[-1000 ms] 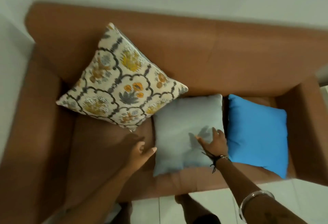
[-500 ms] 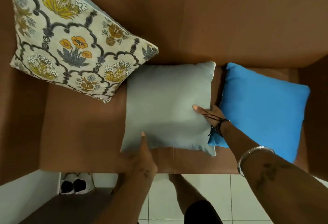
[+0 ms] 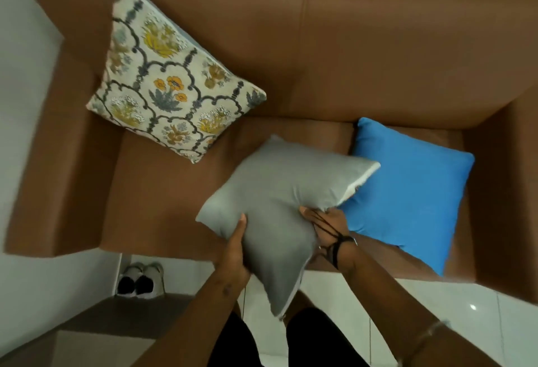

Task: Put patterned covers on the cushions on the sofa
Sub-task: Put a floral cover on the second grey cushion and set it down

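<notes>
A plain grey cushion (image 3: 279, 197) is lifted off the brown sofa (image 3: 349, 46) and tilted toward me. My left hand (image 3: 234, 253) grips its near left edge and my right hand (image 3: 327, 225) grips its right side, both squeezing the fabric. White shows at the cushion's far right corner. A cushion in a floral patterned cover (image 3: 166, 81) leans against the sofa's back at the left. A plain blue cushion (image 3: 413, 189) lies on the seat at the right, just beside my right hand.
A pair of white shoes (image 3: 141, 279) stands on the floor under the sofa's left front. A dark low surface (image 3: 122, 317) lies at the bottom left. White tiled floor (image 3: 465, 308) runs along the sofa's front. My legs are below the cushion.
Both hands took hold of the grey cushion, which lay flat on the seat, and lifted it up and toward me. The view pulled back from the sofa.
</notes>
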